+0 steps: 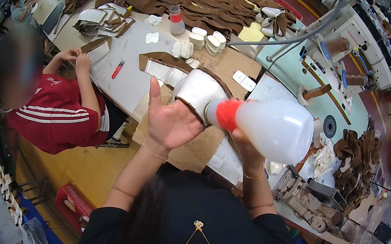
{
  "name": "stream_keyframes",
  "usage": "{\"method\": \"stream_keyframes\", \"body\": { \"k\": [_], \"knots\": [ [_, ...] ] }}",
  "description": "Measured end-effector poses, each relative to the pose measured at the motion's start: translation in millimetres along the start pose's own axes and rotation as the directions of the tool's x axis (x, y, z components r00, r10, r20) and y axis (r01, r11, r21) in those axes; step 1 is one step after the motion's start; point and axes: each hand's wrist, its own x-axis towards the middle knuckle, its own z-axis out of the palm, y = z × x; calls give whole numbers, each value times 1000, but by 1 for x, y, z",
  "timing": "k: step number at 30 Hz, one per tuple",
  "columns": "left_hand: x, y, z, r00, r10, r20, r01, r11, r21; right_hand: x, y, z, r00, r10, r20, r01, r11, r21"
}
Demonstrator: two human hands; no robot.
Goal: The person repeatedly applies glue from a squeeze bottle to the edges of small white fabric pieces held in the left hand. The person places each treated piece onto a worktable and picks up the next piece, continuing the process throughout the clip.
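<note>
A white-lined brown piece [202, 86] lies over the fingers of the left hand [174, 124], thumb spread; whether the hidden fingers pinch, I cannot tell. Toward 4 o'clock, the right hand [248, 148] grips a translucent plastic bottle [278, 130], neck at the piece's edge. On the counter [132, 51], white pads [198, 38] stand at 12 o'clock, red-handled snips [118, 69] at 9.
</note>
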Motion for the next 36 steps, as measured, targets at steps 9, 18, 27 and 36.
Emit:
{"method": "stream_keyframes", "body": {
  "k": [9,18,27,36],
  "knots": [
    [-3,-9,-1,996,-10,86,2,996,89,7,16,1,990,-43,133,7,965,262],
    [-13,0,-30,992,112,-53,-110,993,36,59,-2,-15,956,-208,-209,151,954,-259],
    [-13,5,-3,988,145,-53,-146,989,-30,6,39,-6,940,-219,260,326,795,-511],
    [-15,2,8,998,55,38,-56,998,2,64,-18,31,991,-89,-102,69,979,-191]
  ]
}}
